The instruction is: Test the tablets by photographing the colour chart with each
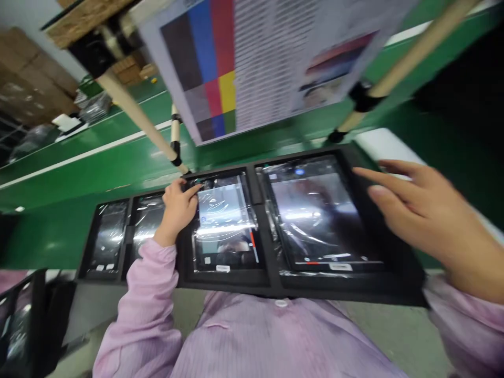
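Note:
A long black tray lies in front of me, with several tablets in its compartments, each wrapped in clear film. The rightmost tablet has its screen lit, with a red mark near its lower edge. Beside it, another tablet shows a pale lit picture. My left hand rests at that tablet's upper left corner, index finger and thumb apart, holding nothing. At the tray's right end hovers my right hand, its fingers stretched toward the right tablet's edge and nothing in its grasp. Further left lie two darker tablets.
Above the tray hangs a printed sheet with colour blocks, between cream-coloured poles. The work surface is green. A white block lies behind the right end. Cardboard boxes stand at the far left.

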Motion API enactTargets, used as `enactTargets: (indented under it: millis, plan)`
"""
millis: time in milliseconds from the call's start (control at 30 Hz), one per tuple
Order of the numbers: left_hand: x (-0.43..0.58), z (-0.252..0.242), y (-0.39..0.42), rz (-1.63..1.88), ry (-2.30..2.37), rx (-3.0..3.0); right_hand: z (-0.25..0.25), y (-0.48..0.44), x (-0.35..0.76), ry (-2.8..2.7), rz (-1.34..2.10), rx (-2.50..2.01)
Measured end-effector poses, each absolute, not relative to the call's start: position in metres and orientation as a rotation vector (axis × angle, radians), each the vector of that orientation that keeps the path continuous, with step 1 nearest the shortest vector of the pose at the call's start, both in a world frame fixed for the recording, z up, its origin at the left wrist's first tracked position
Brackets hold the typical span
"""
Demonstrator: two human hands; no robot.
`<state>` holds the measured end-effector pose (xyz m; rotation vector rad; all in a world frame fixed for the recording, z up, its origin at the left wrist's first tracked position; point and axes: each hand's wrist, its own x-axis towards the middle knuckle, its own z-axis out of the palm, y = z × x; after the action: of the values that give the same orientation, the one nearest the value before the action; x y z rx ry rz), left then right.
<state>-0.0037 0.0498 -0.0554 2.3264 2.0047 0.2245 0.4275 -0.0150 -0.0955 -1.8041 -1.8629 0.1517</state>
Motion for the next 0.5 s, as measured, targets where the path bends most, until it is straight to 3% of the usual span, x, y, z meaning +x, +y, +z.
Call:
enactTargets:
  millis: [233, 500]
  plan:
    - [-0.01, -0.056, 0.072, 0.201, 2.092, 2.327, -0.092, 0.013, 0.425, -1.652, 0.266, -2.053]
    - [0.005, -0.057, 0.089, 0.225, 2.074, 2.198, -0.102, 0.023, 0.416, -1.788, 0.133, -1.968]
